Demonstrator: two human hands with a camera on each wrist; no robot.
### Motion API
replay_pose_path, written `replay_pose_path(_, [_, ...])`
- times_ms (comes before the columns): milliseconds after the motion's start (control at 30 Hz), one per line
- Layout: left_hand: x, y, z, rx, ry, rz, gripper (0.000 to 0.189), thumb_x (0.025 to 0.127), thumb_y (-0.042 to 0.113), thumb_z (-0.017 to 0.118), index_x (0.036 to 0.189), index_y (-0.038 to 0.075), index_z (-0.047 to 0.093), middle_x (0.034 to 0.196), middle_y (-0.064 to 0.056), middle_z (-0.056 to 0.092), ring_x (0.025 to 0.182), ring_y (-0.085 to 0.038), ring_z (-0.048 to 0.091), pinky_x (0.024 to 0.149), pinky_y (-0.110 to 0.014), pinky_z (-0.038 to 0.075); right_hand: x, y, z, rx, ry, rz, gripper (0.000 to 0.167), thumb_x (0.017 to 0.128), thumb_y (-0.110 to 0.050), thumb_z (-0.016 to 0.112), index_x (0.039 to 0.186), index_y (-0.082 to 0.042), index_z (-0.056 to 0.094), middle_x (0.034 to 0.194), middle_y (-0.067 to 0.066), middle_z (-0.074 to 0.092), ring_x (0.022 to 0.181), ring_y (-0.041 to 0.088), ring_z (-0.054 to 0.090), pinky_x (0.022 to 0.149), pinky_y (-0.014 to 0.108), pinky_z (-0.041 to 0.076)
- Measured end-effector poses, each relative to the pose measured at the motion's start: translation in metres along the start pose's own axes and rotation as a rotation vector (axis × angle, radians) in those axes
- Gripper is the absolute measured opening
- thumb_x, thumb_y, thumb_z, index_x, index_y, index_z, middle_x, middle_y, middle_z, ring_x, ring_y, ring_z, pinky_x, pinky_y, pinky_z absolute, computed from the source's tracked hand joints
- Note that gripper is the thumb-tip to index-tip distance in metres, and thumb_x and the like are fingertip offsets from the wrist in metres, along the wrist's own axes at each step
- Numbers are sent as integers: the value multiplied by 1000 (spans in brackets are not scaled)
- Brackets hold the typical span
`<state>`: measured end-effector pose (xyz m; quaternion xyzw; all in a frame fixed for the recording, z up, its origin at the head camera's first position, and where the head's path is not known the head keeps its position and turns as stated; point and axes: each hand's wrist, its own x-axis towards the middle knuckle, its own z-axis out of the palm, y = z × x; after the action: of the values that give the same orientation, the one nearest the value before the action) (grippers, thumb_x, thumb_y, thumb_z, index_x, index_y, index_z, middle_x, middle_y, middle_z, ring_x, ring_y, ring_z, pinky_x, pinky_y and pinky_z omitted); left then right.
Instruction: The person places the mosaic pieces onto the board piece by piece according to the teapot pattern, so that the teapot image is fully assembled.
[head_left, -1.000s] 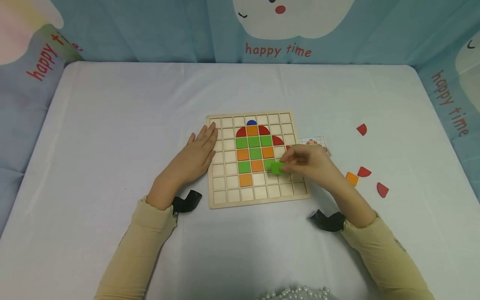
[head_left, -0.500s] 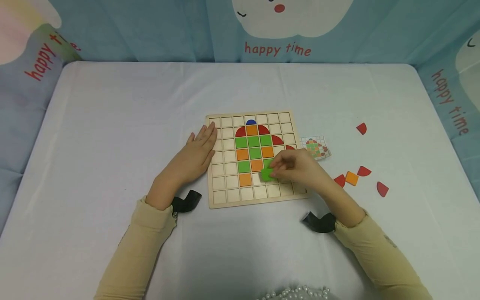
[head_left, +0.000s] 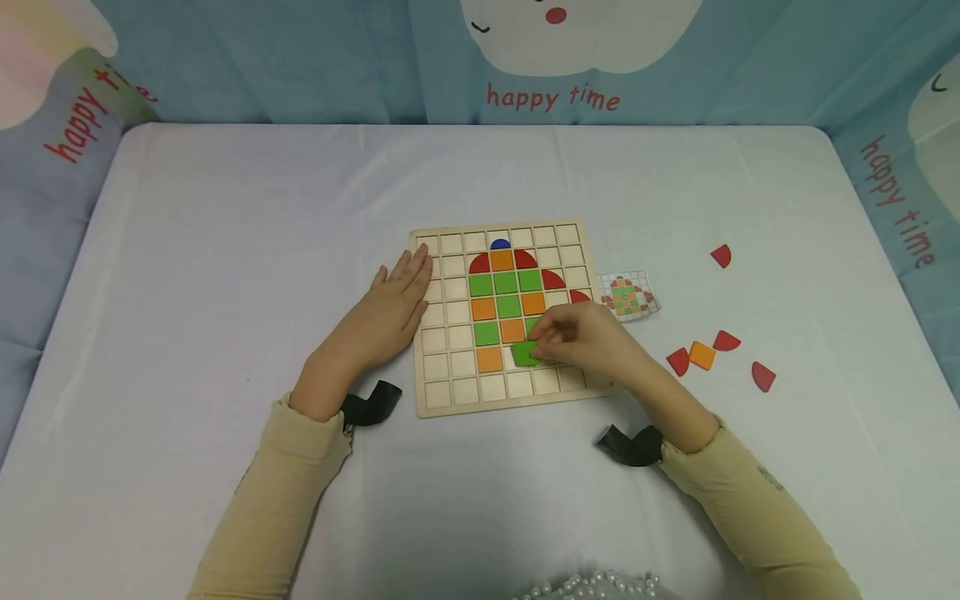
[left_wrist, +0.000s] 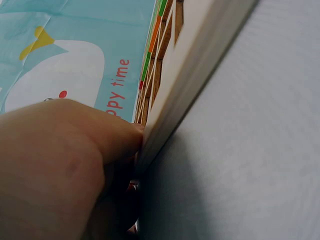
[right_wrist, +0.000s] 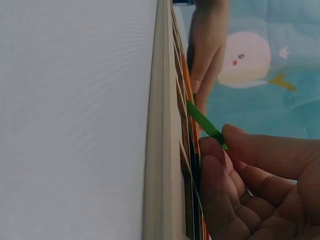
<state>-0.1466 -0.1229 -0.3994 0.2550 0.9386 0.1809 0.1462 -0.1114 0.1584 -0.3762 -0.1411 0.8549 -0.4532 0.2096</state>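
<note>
A light wooden grid board (head_left: 480,388) lies on the table, with green and orange squares, red quarter-circles and a blue half-circle (head_left: 500,244) set in its cells. My right hand (head_left: 581,337) pinches a green square tile (head_left: 523,354) between thumb and fingers, low over a cell right of the lowest orange square (head_left: 489,359). In the right wrist view that green tile (right_wrist: 206,123) is tilted, one edge down at the grid. Along the board's left edge rests my left hand (head_left: 382,321), fingers extended; in the left wrist view its thumb (left_wrist: 120,137) touches the board's side.
Just right of the board lies a small printed pattern card (head_left: 630,297). Farther right are an orange square tile (head_left: 702,356) and several red quarter-circle pieces (head_left: 763,377). A blue printed curtain (head_left: 300,62) borders the white table (head_left: 225,208).
My right hand has carried the green tile left and toward me, from the board's right part to the row of the lowest orange square. The pattern card is uncovered now. My left hand stays put.
</note>
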Motion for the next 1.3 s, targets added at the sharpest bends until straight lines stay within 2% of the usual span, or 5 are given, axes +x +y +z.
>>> replay_pose_path(500, [-2,0,-1,2,-8,-9,56,103,17,34,149,-3,11,157,-14,1,143,-29,-1,113,-51,3,2,-1,3,-2,-19,2,8,81,-1,71,89,0,70,74,2,64,69,16,59,63,22,49])
replay_pose_path(1300, [-2,1,-2,1,3,5,55,102,17,34,148,-5,13,157,-16,2,143,-30,0,113,-51,4,-1,0,4,0,1,-1,11,82,-6,73,91,-1,73,73,1,66,66,15,60,62,21,49])
